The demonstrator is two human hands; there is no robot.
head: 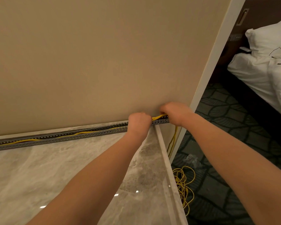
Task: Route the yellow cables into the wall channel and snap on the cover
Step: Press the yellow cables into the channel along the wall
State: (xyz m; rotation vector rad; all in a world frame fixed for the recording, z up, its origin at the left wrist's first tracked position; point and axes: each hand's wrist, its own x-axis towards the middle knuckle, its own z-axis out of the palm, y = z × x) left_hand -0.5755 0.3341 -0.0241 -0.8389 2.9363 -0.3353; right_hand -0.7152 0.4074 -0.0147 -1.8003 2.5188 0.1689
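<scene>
Yellow cables (158, 117): pinched taut between my closed left hand (139, 121) and right hand (175, 113), to seat them in the slotted channel (88, 133).

The yellow cables (158, 117) are thin cords. At the far right they bunch together just above the open top of the wall channel (63, 136); leftward they lie inside it in loose waves. Past the channel's right end they drop down the wall corner to a tangled coil on the patterned carpet, near right. The wall channel is a long grey slotted trough with comb-like side fingers, fixed along the foot of the beige wall where it meets the marble surface, running from far left to the corner. It is uncovered.
</scene>
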